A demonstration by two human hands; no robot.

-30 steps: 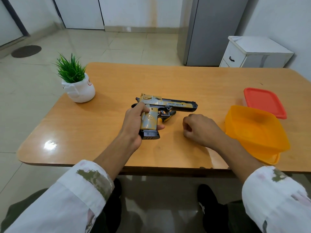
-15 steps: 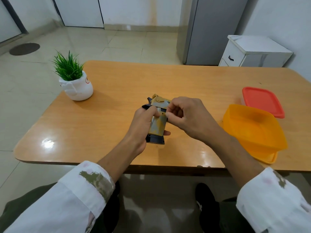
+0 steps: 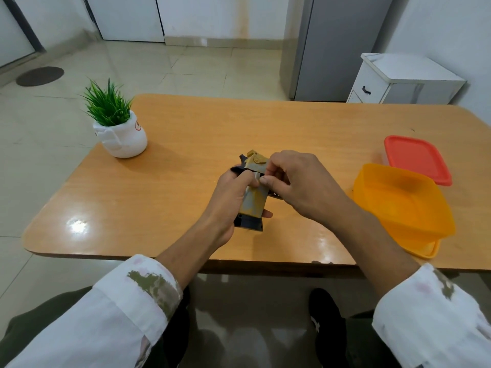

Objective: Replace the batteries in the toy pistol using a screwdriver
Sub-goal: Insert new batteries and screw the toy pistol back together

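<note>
The toy pistol (image 3: 254, 198), yellow and grey with a black base, is held above the middle of the wooden table (image 3: 186, 160), grip end toward me. My left hand (image 3: 230, 197) grips the handle from the left side. My right hand (image 3: 300, 184) covers the slide and barrel from the right, its thumb and fingers curled round the upper part. The barrel is hidden behind my right hand. No screwdriver or batteries show.
An orange plastic container (image 3: 406, 208) sits at the table's right front edge, with a red-lidded box (image 3: 417, 158) behind it. A white pot with a green plant (image 3: 117, 128) stands at the left. A white cabinet (image 3: 406, 78) and grey fridge (image 3: 334, 46) stand beyond.
A second ago the pistol lay sideways with my right fist resting on the table. The left hand has turned the pistol grip-first toward me, and the right hand has risen and taken hold of its top.
</note>
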